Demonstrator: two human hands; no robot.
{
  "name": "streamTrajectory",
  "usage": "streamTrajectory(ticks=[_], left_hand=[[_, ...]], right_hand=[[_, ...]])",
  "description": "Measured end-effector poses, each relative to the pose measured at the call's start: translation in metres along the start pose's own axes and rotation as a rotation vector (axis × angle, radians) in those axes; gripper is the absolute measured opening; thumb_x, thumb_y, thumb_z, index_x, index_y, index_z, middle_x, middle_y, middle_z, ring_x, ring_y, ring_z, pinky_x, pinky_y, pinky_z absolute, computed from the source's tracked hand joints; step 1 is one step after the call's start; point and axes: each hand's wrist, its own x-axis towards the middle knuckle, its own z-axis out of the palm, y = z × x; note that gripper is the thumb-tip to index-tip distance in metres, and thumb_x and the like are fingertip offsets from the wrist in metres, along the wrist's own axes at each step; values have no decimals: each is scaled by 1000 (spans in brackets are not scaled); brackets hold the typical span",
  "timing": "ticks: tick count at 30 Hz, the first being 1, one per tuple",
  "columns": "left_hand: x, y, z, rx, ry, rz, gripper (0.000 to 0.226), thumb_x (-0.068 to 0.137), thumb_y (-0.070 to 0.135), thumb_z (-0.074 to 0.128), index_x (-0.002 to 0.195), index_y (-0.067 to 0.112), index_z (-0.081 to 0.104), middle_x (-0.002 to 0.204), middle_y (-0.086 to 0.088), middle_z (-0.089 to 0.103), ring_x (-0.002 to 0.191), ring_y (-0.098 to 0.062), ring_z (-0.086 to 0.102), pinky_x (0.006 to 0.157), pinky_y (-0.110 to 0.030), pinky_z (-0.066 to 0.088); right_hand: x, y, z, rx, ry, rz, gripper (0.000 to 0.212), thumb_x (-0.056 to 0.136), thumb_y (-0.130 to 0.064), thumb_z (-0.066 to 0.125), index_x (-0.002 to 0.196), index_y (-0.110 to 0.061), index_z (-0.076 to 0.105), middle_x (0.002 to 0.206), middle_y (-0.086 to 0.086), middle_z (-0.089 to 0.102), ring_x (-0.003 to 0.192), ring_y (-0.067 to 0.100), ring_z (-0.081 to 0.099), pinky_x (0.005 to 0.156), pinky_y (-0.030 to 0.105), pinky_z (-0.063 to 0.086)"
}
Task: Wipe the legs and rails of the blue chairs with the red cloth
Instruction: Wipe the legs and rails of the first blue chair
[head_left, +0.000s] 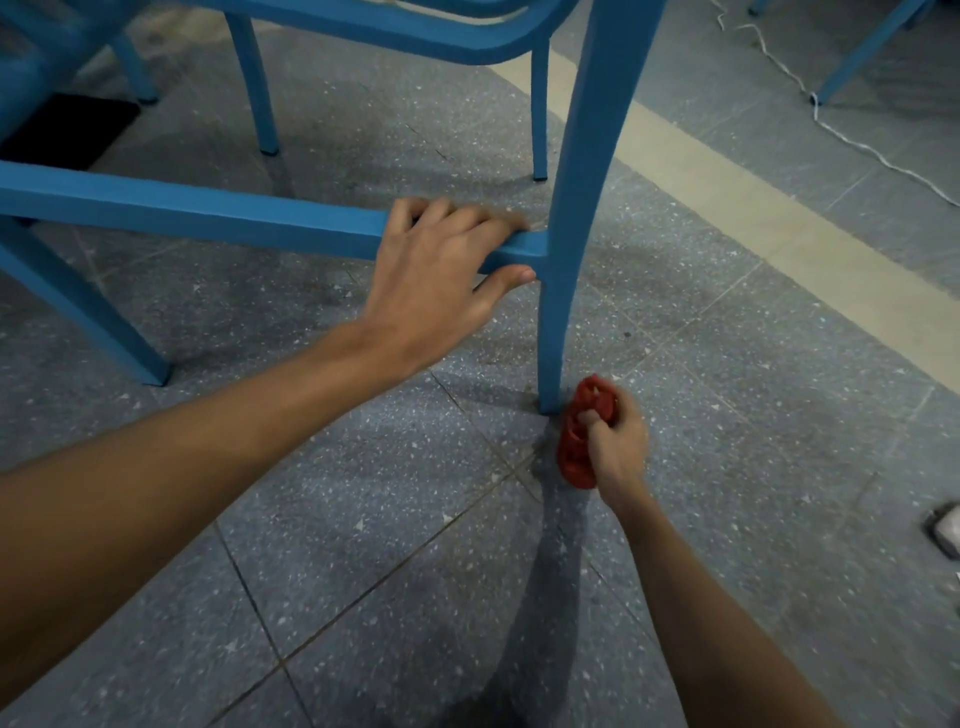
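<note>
Head view: looks down on a blue chair standing on a speckled grey floor.
Left grip: closed around the chair's low rail, fingers over the top edge and thumb underneath, just beside the joint with the near leg.
Right grip: curled tight round the bunched red cloth.
Red cloth: down at floor level on the right side of the near leg's foot, touching it or just beside it.
Open room: bare floor runs right of the leg to a cream strip; a white cord trails beyond the strip.
Edges: a grey object is cut off by the right border.
Count: two grips, one cloth, one low rail, six blue leg feet on the floor.
</note>
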Motion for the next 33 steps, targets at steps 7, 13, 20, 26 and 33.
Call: streamTrajectory(ticks=[7,13,20,26,33], left_hand=[[-1,-2,5,95,35,31,43,93,52,48,118,20,63,99,5,69,86,-20,56,83,-32,27],[-2,0,5,119,27,8,43,93,51,49,118,18,63,101,3,69,87,-22,56,83,-34,28],[-3,1,8,144,51,19,41,92,47,53,117,16,64,103,2,69,87,-22,57,83,-37,31],[-3,-1,8,146,37,15,40,92,46,55,118,18,63,100,3,68,86,-22,56,81,-37,32],[-1,2,-1,136,-47,-20,41,92,48,51,120,21,63,104,6,67,90,-20,57,83,-34,30]], right_hand=[[-6,-54,15,432,-75,278,26,87,2,45,99,-8,66,74,6,67,58,15,60,48,21,48],[-24,-79,9,534,-23,42,26,86,2,47,87,-14,68,73,3,66,59,9,59,55,25,48],[-5,-43,31,438,-72,520,26,90,-15,50,108,-3,62,78,9,66,59,18,61,51,28,45],[-12,-83,33,802,-10,654,20,87,-6,39,88,-4,58,78,12,59,68,24,58,67,36,50],[-24,-148,14,909,-113,727,29,92,-12,29,89,-7,57,90,14,60,85,26,60,99,45,47]])
